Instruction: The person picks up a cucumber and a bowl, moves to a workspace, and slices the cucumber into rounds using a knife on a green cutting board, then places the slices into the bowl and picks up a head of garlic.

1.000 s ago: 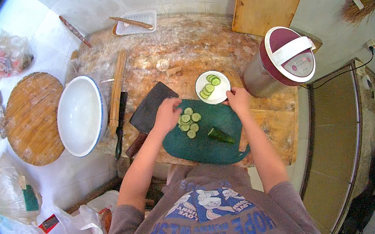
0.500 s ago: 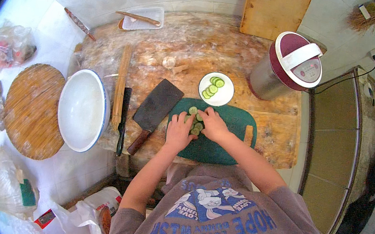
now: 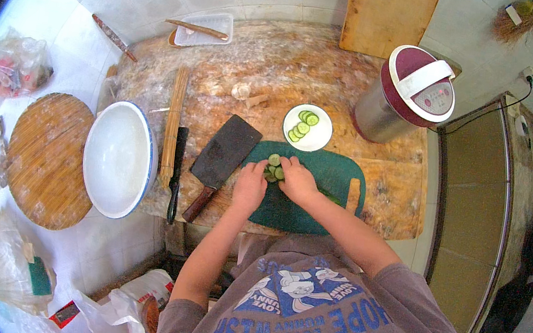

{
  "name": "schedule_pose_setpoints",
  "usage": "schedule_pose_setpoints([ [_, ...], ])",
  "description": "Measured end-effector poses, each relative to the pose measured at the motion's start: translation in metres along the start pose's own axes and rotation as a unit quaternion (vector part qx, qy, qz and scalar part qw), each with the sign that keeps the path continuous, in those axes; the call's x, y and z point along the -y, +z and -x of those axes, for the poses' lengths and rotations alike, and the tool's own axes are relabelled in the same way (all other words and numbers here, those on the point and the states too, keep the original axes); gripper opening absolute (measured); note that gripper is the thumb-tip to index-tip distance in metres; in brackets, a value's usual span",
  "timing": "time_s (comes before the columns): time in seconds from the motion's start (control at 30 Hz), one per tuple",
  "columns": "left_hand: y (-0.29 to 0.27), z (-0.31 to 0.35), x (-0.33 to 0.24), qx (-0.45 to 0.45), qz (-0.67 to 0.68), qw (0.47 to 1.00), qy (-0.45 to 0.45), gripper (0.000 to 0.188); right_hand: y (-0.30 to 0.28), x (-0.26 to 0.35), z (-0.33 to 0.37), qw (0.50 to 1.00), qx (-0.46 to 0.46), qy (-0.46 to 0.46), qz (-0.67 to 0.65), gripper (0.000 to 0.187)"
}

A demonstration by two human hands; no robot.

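A small pile of cucumber slices [image 3: 275, 160] lies on the dark green cutting board [image 3: 280, 217], between my two hands. My left hand [image 3: 250, 186] closes on the pile from the left with curled fingers. From the right, my right hand [image 3: 299, 181] pinches at the same slices, its fingertips hiding part of them. A green piece of cucumber [image 3: 330, 196] shows partly beside my right forearm. Just beyond the board, a white plate [image 3: 323, 136] holds several overlapping slices. Left of the board rests a dark cleaver [image 3: 228, 151] with a wooden handle.
Left of the cleaver lie a narrow black knife [image 3: 178, 161] and a bundle of thin sticks [image 3: 173, 120]. A white basin [image 3: 118, 160] and a round wooden board [image 3: 49, 158] stand farther left. A steel-and-maroon appliance [image 3: 385, 111] stands at the back right.
Both hands have drawn their fingers in around the cucumber slices, which now sit in a tighter pile. My right hand has shifted slightly left and nearer.
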State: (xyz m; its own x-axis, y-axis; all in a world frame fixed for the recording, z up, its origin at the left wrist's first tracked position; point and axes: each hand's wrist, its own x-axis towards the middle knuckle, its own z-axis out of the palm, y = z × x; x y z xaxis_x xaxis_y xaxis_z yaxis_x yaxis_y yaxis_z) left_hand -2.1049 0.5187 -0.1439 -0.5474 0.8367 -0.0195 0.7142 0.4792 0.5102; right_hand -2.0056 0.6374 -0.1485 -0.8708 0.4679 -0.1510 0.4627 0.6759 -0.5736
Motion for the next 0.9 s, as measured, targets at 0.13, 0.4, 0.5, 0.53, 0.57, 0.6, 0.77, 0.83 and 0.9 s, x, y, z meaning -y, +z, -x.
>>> schedule_pose_setpoints([
  [0.13, -0.007, -0.008, 0.013, -0.075, 0.123, 0.988, -0.053, 0.032, -0.003, -0.003, 0.002, 0.999, -0.024, -0.002, -0.026, 0.028],
  [0.4, -0.045, -0.081, -0.061, -0.033, 0.379, 0.924, -0.043, 0.037, -0.021, -0.004, 0.007, 0.98, -0.118, 0.03, -0.159, 0.018],
  [0.5, -0.041, -0.096, -0.065, -0.026, 0.185, 0.982, 0.025, 0.039, -0.048, 0.007, 0.014, 0.975, -0.124, 0.033, -0.179, 0.018],
  [0.53, -0.042, -0.095, -0.063, -0.029, 0.128, 0.991, 0.024, 0.04, -0.056, 0.008, 0.014, 0.974, -0.132, 0.032, -0.179, 0.018],
  [0.57, -0.043, -0.097, -0.061, -0.029, 0.07, 0.997, 0.026, 0.04, -0.065, 0.009, 0.013, 0.971, -0.143, 0.043, -0.187, 0.018],
  [0.6, -0.044, -0.098, -0.056, -0.024, 0.109, 0.994, -0.017, 0.037, -0.075, 0.009, 0.009, 0.967, -0.155, 0.052, -0.194, 0.018],
  [0.77, -0.033, -0.07, 0.001, 0.041, 0.074, 0.995, -0.045, 0.029, -0.093, -0.016, -0.022, 0.955, -0.237, 0.021, -0.177, 0.027],
  [0.83, -0.03, -0.052, 0.003, 0.1, 0.038, 0.993, -0.058, 0.036, -0.089, -0.025, -0.029, 0.961, -0.263, 0.013, -0.086, 0.024],
  [0.9, -0.027, -0.035, -0.005, 0.089, -0.02, 0.994, -0.057, 0.05, -0.087, -0.02, -0.03, 0.961, -0.268, 0.009, -0.066, 0.022],
])
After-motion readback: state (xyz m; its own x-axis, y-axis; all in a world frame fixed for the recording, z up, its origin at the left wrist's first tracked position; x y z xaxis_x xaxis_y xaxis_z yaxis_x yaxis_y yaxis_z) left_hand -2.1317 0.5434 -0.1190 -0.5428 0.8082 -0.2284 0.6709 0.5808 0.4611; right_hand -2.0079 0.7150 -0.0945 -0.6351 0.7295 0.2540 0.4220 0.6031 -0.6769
